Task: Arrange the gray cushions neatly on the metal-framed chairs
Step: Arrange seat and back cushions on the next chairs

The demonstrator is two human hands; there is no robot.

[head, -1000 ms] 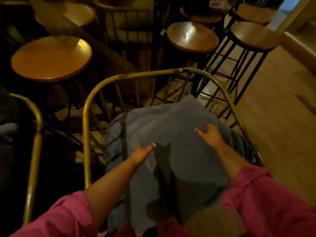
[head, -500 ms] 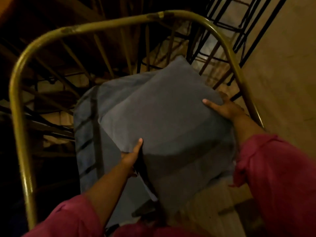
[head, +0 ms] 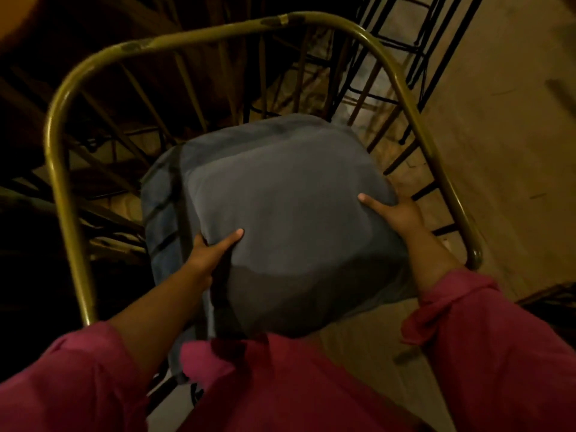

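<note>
A square gray cushion (head: pixel 290 219) fills the middle of the head view, held level above a second gray cushion (head: pixel 162 210) that lies on the seat of a chair with a curved brass-coloured metal frame (head: pixel 218 34). My left hand (head: pixel 212 251) grips the top cushion's left edge, thumb on top and fingers underneath. On the cushion's right edge my right hand (head: pixel 396 213) holds it the same way. Pink sleeves cover both forearms. The chair seat itself is hidden under the cushions.
Thin black metal stool legs (head: pixel 392 57) stand beyond the chair at the upper right. Pale floor (head: pixel 505 126) runs along the right side. Dark furniture and thin rods fill the upper left.
From resting flat on the cushion, both hands have gripped its edges and lifted and turned it squarer over the lower cushion. The camera has tilted down, so the stools left the view.
</note>
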